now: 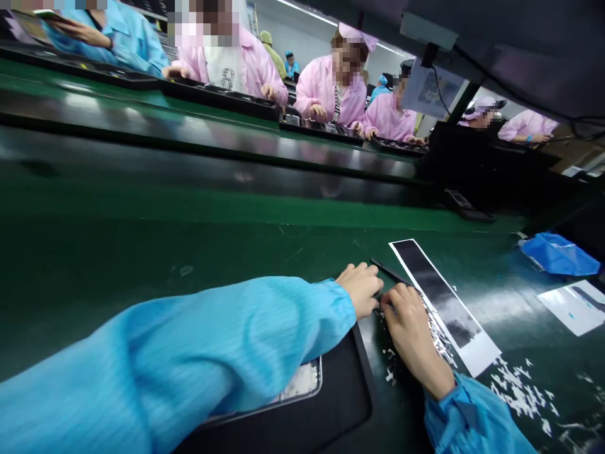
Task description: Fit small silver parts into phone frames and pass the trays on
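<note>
The left hand [360,289] and right hand [410,323] meet close together over the green table [227,252], fingers bent inward; their fingertips are hidden, so I cannot tell whether either one grasps anything. Just beyond the right hand's knuckles lies a thin black stick [388,271], and alongside, to that hand's right, a long white sheet [482,358] bears a dark strip [439,293]. Small white scraps [520,389] are strewn between the right hand and the sheet and past the right wrist, with a few on the near side of the fingers. Under the left forearm sits a black tray [340,403] with a flat, silver-edged device [309,378] in it, mostly covered by the blue sleeve [227,347]. Farther to the right of both hands are a crumpled blue plastic piece [560,254] and another white sheet with a dark patch [570,309]. Well beyond the hands, people in pink [331,82] and blue [125,38] jackets sit behind a row of black trays [222,98].
</note>
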Tool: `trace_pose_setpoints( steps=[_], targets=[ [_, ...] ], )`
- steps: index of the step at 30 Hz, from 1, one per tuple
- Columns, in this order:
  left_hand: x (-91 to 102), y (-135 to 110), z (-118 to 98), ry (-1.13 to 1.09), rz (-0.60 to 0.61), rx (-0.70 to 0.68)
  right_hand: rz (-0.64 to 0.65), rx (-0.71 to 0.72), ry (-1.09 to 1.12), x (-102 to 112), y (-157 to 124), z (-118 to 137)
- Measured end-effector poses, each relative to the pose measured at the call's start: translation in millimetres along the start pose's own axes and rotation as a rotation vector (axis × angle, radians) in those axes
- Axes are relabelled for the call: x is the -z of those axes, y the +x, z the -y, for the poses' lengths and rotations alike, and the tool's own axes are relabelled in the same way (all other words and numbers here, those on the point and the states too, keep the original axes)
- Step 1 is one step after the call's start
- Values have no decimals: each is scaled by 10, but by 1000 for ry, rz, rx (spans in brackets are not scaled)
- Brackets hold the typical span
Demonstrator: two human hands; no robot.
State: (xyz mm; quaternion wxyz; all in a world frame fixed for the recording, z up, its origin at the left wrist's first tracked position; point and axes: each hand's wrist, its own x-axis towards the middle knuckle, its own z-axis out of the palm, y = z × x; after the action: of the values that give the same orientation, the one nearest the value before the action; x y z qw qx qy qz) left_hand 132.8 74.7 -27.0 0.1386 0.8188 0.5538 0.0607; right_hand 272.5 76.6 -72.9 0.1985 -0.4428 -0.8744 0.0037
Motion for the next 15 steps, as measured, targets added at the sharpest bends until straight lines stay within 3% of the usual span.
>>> trace_pose_setpoints(
  steps=[4, 15],
  targets=[
    [-103, 120, -24, -7, 37, -3, 0, -44, -37, -2, -9, 37],
    [-149, -7, 30, -2, 65, -23, 45, -104, -132, 79, -6, 131]
  ],
)
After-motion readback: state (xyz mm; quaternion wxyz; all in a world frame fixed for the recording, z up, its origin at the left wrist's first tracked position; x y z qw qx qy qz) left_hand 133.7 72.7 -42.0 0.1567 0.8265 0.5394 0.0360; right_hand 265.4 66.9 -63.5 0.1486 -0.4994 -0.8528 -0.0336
